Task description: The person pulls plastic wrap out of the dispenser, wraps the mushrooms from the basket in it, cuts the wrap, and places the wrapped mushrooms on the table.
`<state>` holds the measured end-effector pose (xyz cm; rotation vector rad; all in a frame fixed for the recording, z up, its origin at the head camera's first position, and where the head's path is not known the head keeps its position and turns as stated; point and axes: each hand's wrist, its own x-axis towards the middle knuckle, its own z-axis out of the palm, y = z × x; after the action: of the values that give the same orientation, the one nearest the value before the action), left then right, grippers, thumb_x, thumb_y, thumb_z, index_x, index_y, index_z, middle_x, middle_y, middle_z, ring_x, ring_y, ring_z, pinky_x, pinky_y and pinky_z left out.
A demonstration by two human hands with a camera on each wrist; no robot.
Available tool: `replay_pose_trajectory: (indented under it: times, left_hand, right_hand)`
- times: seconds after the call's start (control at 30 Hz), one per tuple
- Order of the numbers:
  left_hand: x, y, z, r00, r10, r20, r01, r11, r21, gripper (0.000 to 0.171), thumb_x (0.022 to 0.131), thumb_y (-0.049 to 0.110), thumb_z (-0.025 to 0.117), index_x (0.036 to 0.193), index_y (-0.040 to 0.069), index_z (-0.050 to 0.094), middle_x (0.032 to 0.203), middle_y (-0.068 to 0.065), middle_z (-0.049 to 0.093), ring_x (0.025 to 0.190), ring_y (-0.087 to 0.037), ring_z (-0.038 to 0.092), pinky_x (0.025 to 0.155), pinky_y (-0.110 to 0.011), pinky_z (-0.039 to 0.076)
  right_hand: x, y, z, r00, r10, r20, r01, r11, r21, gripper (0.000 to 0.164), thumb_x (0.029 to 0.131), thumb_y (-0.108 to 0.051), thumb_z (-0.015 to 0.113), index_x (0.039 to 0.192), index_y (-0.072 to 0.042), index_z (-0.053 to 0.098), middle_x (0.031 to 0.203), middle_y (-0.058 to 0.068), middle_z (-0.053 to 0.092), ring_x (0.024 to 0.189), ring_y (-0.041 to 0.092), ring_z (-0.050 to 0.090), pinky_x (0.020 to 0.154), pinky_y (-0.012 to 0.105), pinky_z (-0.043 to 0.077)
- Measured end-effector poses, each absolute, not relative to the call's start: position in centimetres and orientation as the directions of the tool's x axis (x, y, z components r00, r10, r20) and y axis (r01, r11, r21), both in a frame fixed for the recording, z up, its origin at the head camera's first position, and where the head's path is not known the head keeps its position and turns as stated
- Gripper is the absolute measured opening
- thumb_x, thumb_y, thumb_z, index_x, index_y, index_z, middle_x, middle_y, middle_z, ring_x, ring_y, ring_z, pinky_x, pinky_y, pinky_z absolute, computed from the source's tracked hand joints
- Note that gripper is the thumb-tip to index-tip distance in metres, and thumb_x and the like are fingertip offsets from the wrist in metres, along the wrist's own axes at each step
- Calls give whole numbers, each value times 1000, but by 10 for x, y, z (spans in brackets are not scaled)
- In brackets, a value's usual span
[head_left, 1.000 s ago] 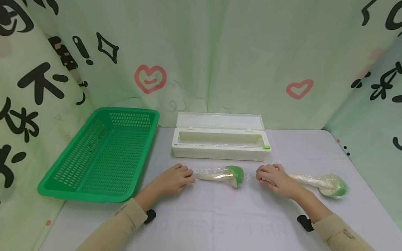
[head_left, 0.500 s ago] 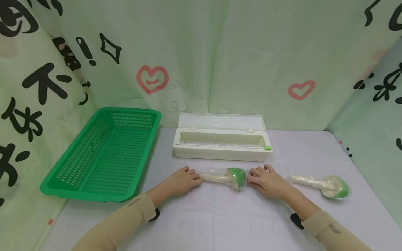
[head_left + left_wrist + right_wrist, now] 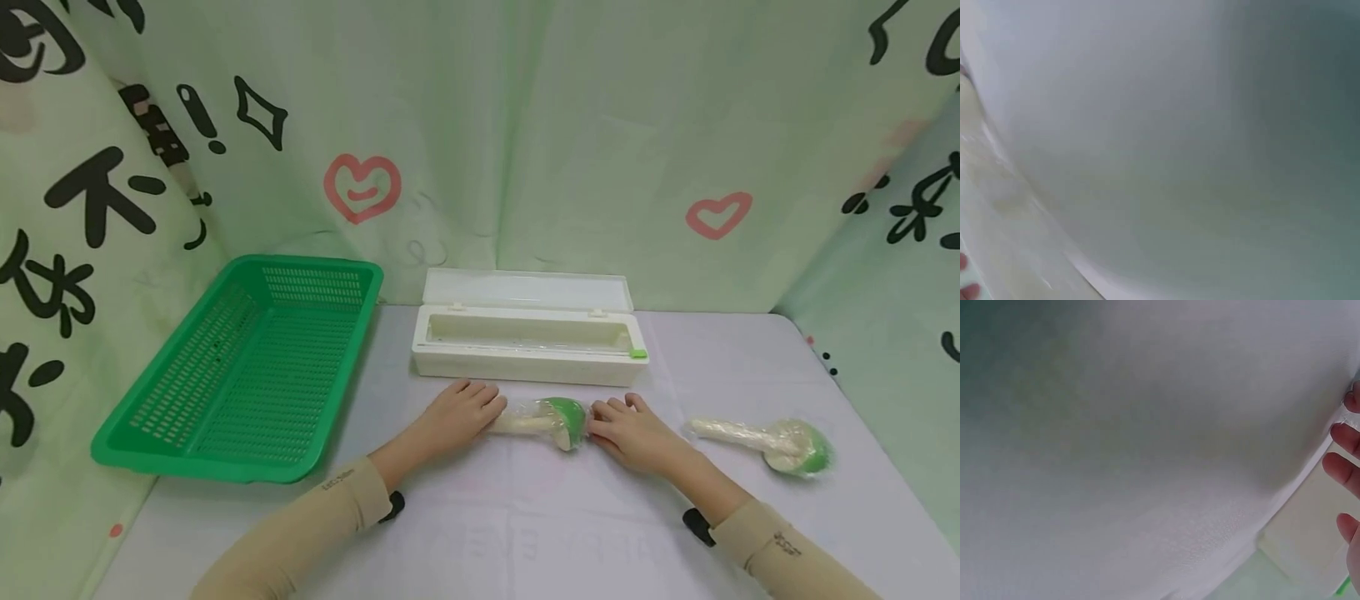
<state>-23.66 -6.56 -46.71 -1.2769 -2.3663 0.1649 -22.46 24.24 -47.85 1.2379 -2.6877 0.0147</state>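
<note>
A film-wrapped piece with a green rounded head and a cream stalk (image 3: 521, 425) lies on the white table between the hands; its kind I cannot tell. Over the stalk's far left end rests my left hand (image 3: 455, 417), fingers extended, hiding that end. In the left wrist view the pale wrapped stalk (image 3: 1007, 206) runs along the left edge with a few fingertips beside it. My right hand (image 3: 637, 433) touches the film at the green head with its fingertips. The right wrist view shows those fingers (image 3: 1342, 472) spread and loosely bent.
Behind the hands stands a white cling film box (image 3: 525, 367) with its lid up and a green slider at the right. A second wrapped piece (image 3: 795, 446) of the same kind lies at the right. On the left sits a green perforated basket (image 3: 258, 400).
My left hand has slid right and slightly away, from the film's left end onto the stalk. My right hand has moved left to the green head. The wrapped piece stays about in place.
</note>
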Motion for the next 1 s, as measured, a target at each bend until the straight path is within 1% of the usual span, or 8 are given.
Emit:
replay_pose_trajectory:
  times: [0.07, 0.13, 0.2, 0.37, 0.73, 0.83, 0.93, 1.0]
  left_hand:
    - [-237, -51, -467, -541, 786, 300, 722, 617, -313, 28, 94, 35, 46, 111, 14, 53, 106, 0, 55, 97, -16, 52, 83, -31, 40]
    - [-237, -37, -469, -604, 764, 227, 701, 644, -307, 37, 96, 42, 37, 117, 14, 50, 114, 1, 52, 105, -15, 49, 89, -33, 38]
    - [-237, -25, -473, -630, 762, 149, 695, 639, -329, 42, 96, 47, 30, 118, 16, 47, 115, 2, 50, 106, -14, 48, 90, -32, 37]
    - [-236, -6, -478, -632, 771, 75, 681, 599, -422, 40, 97, 48, 23, 114, 19, 44, 108, 5, 47, 98, -10, 45, 85, -27, 36]
    - [-241, 0, -481, -639, 769, 16, 674, 570, -471, 51, 96, 51, 20, 119, 16, 48, 102, 4, 52, 97, -11, 47, 84, -28, 36]
    - [-243, 0, -484, -628, 777, 40, 664, 563, -492, 51, 95, 53, 21, 118, 17, 48, 100, 5, 52, 94, -10, 48, 81, -27, 36]
    - [-244, 0, -485, -614, 787, 64, 656, 553, -514, 47, 96, 50, 24, 119, 17, 48, 100, 6, 52, 93, -10, 48, 79, -26, 37]
    - [-245, -1, -485, -609, 791, 64, 655, 546, -523, 46, 97, 49, 24, 120, 17, 47, 101, 6, 52, 93, -9, 48, 79, -25, 37]
  right_hand:
    - [-225, 241, -478, -640, -750, 165, -753, 656, 63, 4, 86, -23, 61, 86, -20, 59, 86, -4, 45, 76, 16, 44, 75, 41, 32]
    - [-224, 240, -478, -644, -748, 159, -750, 658, 59, 4, 86, -23, 61, 85, -20, 59, 86, -4, 45, 76, 15, 43, 74, 41, 31]
    - [-224, 239, -477, -651, -744, 149, -746, 664, 57, 4, 85, -22, 62, 85, -20, 59, 86, -4, 45, 76, 15, 43, 74, 40, 31]
    - [-223, 237, -475, -679, -723, 125, -724, 688, 45, 5, 84, -21, 63, 86, -19, 59, 88, -2, 47, 77, 16, 45, 75, 42, 33]
    - [-221, 233, -471, -709, -697, 109, -701, 713, 1, 6, 85, -22, 63, 87, -18, 59, 86, -4, 49, 76, 15, 48, 75, 43, 34]
    - [-224, 234, -467, -746, -660, 90, -664, 747, -33, 9, 85, -24, 63, 87, -17, 59, 84, -5, 50, 78, 16, 50, 77, 46, 34]
    - [-228, 236, -461, -811, -576, 98, -584, 808, -77, 18, 82, -26, 67, 87, -14, 54, 80, -4, 50, 78, 18, 51, 78, 49, 33]
    - [-231, 237, -459, -844, -527, 97, -535, 838, -105, 26, 80, -29, 68, 93, -11, 53, 85, 0, 55, 84, 21, 53, 80, 50, 32]
